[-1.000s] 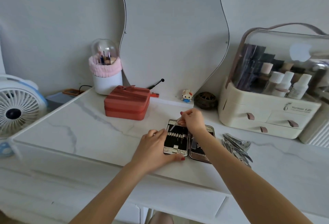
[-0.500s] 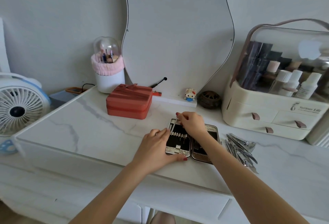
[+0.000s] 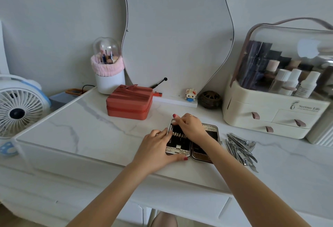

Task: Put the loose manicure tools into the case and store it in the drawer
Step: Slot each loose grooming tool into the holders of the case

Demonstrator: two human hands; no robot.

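The left hand (image 3: 155, 150) is lying flat, fingers straight, pressing the open case (image 3: 180, 145) on the bench (image 3: 81, 129). The right hand (image 3: 191, 125) is pinching a tool (image 3: 170, 129) at the case's left edge. Loose tools (image 3: 240, 148) are lying just right.

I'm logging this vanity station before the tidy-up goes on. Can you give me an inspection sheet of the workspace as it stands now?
Surface: white marble-look tabletop, drawer front below its near edge.
Job's things: open black-lined manicure case with woven metallic rim; pile of loose steel manicure tools to its right, apart from it.
Clutter: coral zipped box, white brush holder with pink band, small block figurine, dark openwork ball, cream cosmetics organiser with clear lid.
Grips: left hand rests on the case's left edge; right hand presses a slim tool into the left half.
Cables: black cord behind the tabletop's far left corner.
Surroundings: wavy-edged mirror, white fan, grey wall.
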